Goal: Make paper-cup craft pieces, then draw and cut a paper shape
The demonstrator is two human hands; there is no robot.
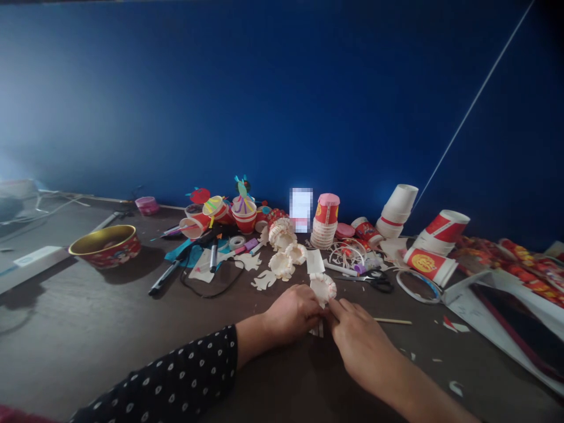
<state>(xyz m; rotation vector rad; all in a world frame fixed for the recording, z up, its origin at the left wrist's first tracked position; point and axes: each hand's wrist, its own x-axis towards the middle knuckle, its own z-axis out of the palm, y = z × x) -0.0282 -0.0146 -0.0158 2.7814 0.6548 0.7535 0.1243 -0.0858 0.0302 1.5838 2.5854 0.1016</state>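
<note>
At lower centre of the frame, the left hand (291,313) and right hand (358,339) meet on a cut paper cup (323,288) with curled strips, resting on the brown table (110,329). Just right lies a wooden stick (392,321); black scissors (378,282) sit beyond. A gold-lined bowl (106,245) stands at left, before the blue wall (264,88).

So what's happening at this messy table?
A person is doing paper-cup crafts. Both hands, the left hand and the right hand, meet on a cut-up paper cup with curled strips, pinching it against the table. Behind it lie similar curled cups, scissors, markers and stacked red-and-white cups. A gold-lined bowl sits off to the left, and a thin stick lies by the right hand.
</note>
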